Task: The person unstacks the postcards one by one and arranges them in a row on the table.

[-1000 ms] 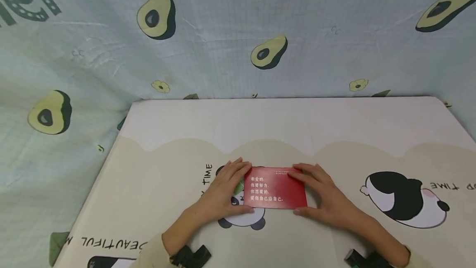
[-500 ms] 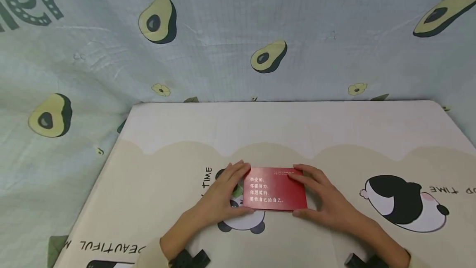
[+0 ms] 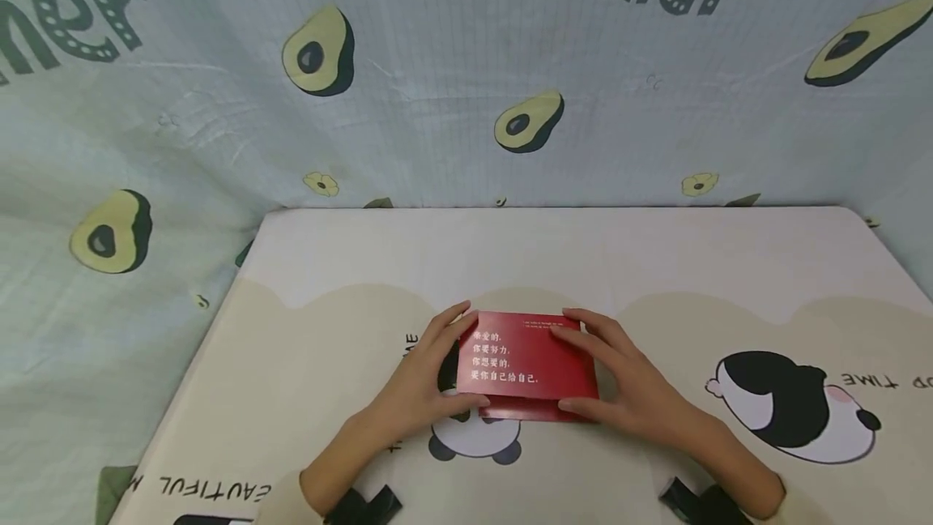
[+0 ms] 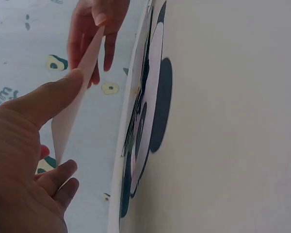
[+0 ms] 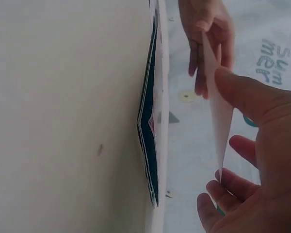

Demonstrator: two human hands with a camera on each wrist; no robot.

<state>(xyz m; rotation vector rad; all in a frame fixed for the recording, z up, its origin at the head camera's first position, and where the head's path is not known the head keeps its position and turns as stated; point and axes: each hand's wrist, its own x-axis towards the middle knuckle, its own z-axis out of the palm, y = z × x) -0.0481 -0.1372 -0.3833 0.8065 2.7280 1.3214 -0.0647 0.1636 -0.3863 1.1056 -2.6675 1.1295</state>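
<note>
A red card (image 3: 510, 359) with white printed text is held up over the table by both hands. At its left end my left hand (image 3: 419, 383) pinches it, thumb on the near edge and fingers on the far edge. The right hand (image 3: 634, 387) grips the other end the same way. Below the lifted card, another red card (image 3: 525, 409) shows along the near side. The left wrist view gives the raised card's pale underside (image 4: 70, 121) edge-on. In the right wrist view a few slightly bent cards (image 5: 146, 145) lie on the table under it.
The tabletop (image 3: 466, 249) carries printed animals, including a panda (image 3: 477, 440) partly under the cards and a black-and-white dog (image 3: 798, 403) to the right. Behind it hangs a cloth (image 3: 423, 47) with avocado prints. Black wrist cameras (image 3: 700, 501) sit low at both wrists.
The top red card has risen off the cards beneath and shifted slightly left, both hands moving with it. A second red card has come into view under it. The head view has tilted slightly.
</note>
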